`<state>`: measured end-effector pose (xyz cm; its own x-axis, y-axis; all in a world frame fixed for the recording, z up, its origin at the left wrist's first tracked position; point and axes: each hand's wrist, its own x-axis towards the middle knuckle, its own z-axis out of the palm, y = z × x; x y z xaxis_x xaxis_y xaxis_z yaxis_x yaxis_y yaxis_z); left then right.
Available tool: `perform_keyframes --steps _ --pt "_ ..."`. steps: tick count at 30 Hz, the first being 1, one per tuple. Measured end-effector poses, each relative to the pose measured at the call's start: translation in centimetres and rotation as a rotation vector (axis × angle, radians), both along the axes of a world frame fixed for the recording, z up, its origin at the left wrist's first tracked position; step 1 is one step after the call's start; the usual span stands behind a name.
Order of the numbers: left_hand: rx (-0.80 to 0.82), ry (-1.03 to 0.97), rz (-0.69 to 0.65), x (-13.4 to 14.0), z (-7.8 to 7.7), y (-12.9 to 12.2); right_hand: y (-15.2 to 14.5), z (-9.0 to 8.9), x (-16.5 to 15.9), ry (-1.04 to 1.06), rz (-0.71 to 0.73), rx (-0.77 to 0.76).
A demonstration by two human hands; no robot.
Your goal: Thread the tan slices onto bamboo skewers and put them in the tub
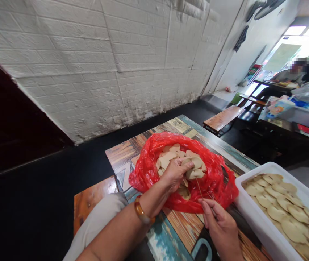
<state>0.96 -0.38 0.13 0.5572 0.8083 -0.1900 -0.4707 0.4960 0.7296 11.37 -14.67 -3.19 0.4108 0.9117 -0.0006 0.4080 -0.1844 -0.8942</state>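
Observation:
My left hand (174, 174) pinches pale, flat round slices (195, 173) above an open red plastic bag (149, 163). More of the same beige slices (167, 157) lie loose inside the bag. With thumb and fingers closed, my right hand (219, 221) grips a thin wooden skewer (199, 188). The skewer's upper end meets the slices at my left hand; how far it passes through them I cannot tell. Beside my right hand stands a white plastic tub (268, 166) with many skewered slices (282, 203) laid in overlapping rows.
The bag and tub rest on a patchwork-patterned wooden table (157, 235). A wooden bench (222, 117) stands beyond it, and another bench (94, 195) is by my leg. A white brick-patterned wall (102, 72) runs along the left. A person (290, 76) sits at a far table.

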Motion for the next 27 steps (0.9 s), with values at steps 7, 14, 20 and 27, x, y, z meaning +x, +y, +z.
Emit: perform_keyframes --steps 7,14,20,27 --pt "0.039 -0.003 -0.026 0.0 0.1 -0.2 -0.1 0.4 0.0 -0.042 -0.024 0.033" --pt "0.066 0.027 -0.036 0.1 -0.3 -0.2 -0.2 -0.4 0.1 -0.091 0.006 0.01" --pt "0.08 0.09 -0.044 0.0 -0.3 -0.3 -0.2 -0.3 0.0 -0.081 0.014 -0.005" --pt "0.077 0.121 -0.05 0.0 -0.4 -0.3 -0.2 -0.7 0.1 0.002 0.014 -0.023"
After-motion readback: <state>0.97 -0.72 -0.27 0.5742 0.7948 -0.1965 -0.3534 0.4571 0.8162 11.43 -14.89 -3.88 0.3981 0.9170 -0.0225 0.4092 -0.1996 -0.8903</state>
